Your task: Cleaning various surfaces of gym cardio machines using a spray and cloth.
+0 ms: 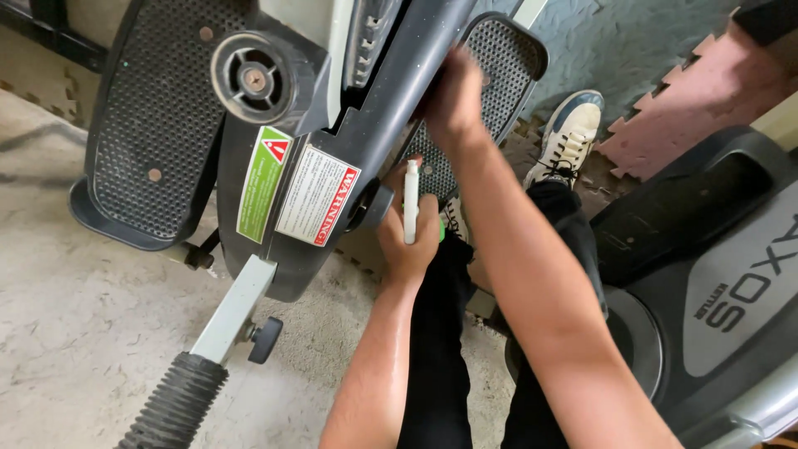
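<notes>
The left hand (407, 237) is curled around a thin white tool (411, 202), maybe a pen or a small spray stick; the tool stands upright, and its tip is right next to a round black knob (376, 205) on the dark frame (391, 108) of the exercise machine. The right hand (453, 96) is higher up, its fingers wrapped tight on the frame bar, as if to keep it steady. The work looks like it is in the middle; the tool is at the spot, but I cannot tell if anything has been put on or marked. Two stickers (295, 189) sit on the frame beside the knob; a dotted foot pedal (154, 125) sits to the left; one white shoe (569, 133) rests on the floor.
</notes>
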